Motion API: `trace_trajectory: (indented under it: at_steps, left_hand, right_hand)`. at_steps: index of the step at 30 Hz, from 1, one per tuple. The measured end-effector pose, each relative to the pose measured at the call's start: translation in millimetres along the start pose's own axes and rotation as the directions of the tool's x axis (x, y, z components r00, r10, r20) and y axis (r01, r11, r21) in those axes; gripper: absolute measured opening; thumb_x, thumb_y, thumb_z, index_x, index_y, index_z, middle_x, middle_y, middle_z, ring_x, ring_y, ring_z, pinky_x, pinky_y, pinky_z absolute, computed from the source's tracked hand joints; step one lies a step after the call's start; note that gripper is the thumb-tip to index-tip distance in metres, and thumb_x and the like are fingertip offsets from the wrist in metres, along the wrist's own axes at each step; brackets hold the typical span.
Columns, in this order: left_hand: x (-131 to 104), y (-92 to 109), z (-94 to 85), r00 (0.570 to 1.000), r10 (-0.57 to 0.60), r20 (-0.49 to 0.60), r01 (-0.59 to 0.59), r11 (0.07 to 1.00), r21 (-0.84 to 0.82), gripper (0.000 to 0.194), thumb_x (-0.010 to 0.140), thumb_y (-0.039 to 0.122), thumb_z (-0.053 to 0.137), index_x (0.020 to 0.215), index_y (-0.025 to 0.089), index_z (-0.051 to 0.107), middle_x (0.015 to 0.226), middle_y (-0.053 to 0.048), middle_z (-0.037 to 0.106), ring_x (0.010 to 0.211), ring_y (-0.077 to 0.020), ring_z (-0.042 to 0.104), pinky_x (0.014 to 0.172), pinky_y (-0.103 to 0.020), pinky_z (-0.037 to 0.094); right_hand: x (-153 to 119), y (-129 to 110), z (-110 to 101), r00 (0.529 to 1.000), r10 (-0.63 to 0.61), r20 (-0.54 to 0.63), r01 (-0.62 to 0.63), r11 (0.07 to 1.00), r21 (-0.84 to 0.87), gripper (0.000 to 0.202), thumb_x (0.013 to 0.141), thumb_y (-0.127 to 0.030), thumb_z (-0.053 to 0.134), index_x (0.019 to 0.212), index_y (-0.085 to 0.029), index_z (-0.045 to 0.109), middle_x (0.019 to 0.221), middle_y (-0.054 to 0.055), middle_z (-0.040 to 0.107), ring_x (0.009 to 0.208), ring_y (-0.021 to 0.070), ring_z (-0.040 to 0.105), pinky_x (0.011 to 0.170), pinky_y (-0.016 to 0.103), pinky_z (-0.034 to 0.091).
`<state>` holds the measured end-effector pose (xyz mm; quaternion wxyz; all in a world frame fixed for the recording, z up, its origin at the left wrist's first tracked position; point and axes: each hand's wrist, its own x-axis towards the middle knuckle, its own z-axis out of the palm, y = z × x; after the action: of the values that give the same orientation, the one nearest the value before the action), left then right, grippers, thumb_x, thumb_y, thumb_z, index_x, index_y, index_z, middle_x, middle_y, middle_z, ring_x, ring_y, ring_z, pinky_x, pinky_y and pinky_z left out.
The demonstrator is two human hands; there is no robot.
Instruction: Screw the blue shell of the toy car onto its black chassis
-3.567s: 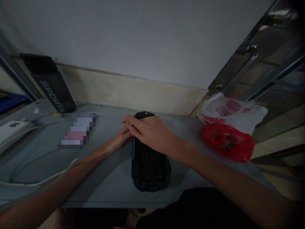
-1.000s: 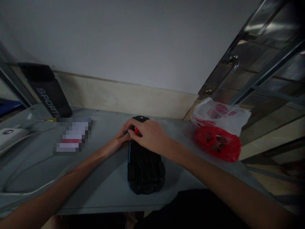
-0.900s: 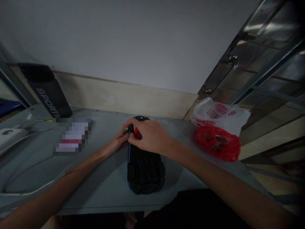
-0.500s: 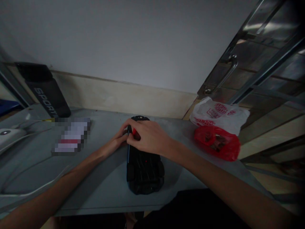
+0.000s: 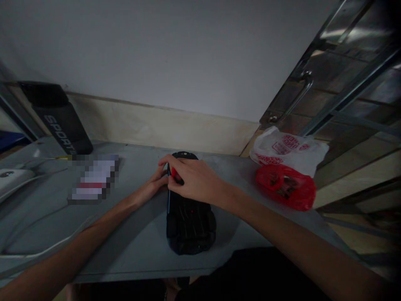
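A black toy car (image 5: pixel 191 221) lies upside down on the table in the head view, its underside and wheels facing up. My right hand (image 5: pixel 200 179) is over the far half of the car, fingers closed around a small red-and-black screwdriver (image 5: pixel 174 172). The screwdriver's tip is hidden by my fingers. At the car's far left side, my left hand (image 5: pixel 156 179) grips its edge, partly covered by the right hand.
On the left stand a dark sports bottle (image 5: pixel 64 121), a blurred-out phone-like item (image 5: pixel 95 177) and a white device (image 5: pixel 15 179) with cables. A white plastic bag (image 5: pixel 288 148) and a red bag (image 5: pixel 286 188) rest at the right. A wall (image 5: pixel 175 62) bounds the table's back.
My right fingers and the screwdriver have shifted very slightly, as if turned a little. The toy car and my left hand have stayed almost in place.
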<state>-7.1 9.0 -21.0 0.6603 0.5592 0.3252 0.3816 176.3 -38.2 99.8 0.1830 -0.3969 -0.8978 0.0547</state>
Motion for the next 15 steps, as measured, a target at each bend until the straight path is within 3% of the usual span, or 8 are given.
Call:
trace_trajectory:
  at_steps: [4,7,11,15]
  left_hand:
    - [-1.3,1.8,1.0,1.000,-0.001,0.015,0.001,1.000,-0.002,0.073,0.095,0.034,0.064,0.160,0.033,0.030,0.136,-0.006,0.065,0.127,-0.0291,0.059,0.106,-0.043,0.046]
    - [-1.9,3.1,2.2,1.000,0.014,0.018,-0.014,1.000,-0.002,0.075,0.094,0.033,0.064,0.161,0.036,0.030,0.136,-0.006,0.066,0.128,-0.0302,0.060,0.106,-0.043,0.047]
    - [-1.4,1.4,1.5,1.000,0.018,0.005,-0.019,0.999,0.039,0.077,0.091,0.032,0.063,0.161,0.038,0.032,0.139,-0.005,0.065,0.134,-0.0327,0.058,0.107,-0.043,0.048]
    - [-0.8,-0.4,-0.2,1.000,0.013,0.012,-0.014,0.999,0.046,0.076,0.094,0.034,0.060,0.163,0.037,0.028,0.138,-0.005,0.066,0.139,-0.0322,0.056,0.110,-0.045,0.047]
  right_hand:
    - [0.0,1.9,2.8,0.998,0.069,-0.011,-0.070,0.994,-0.079,0.036,0.102,-0.027,0.046,0.136,-0.023,0.056,0.087,0.002,0.073,0.078,0.0185,0.066,0.069,0.030,0.039]
    - [-1.3,-0.4,2.0,0.993,0.102,-0.057,-0.109,0.984,-0.138,0.033,0.101,-0.031,0.047,0.131,-0.024,0.059,0.084,0.002,0.073,0.074,0.0190,0.065,0.068,0.031,0.039]
    - [-2.4,-3.0,0.4,0.998,0.033,-0.057,-0.035,0.999,-0.038,0.035,0.094,-0.023,0.054,0.129,-0.020,0.058,0.099,0.003,0.074,0.087,0.0173,0.066,0.078,0.029,0.043]
    - [-1.2,-2.1,4.1,0.997,0.058,-0.047,-0.060,0.998,-0.037,0.034,0.099,-0.021,0.050,0.132,-0.023,0.056,0.090,0.000,0.073,0.079,0.0155,0.065,0.071,0.028,0.041]
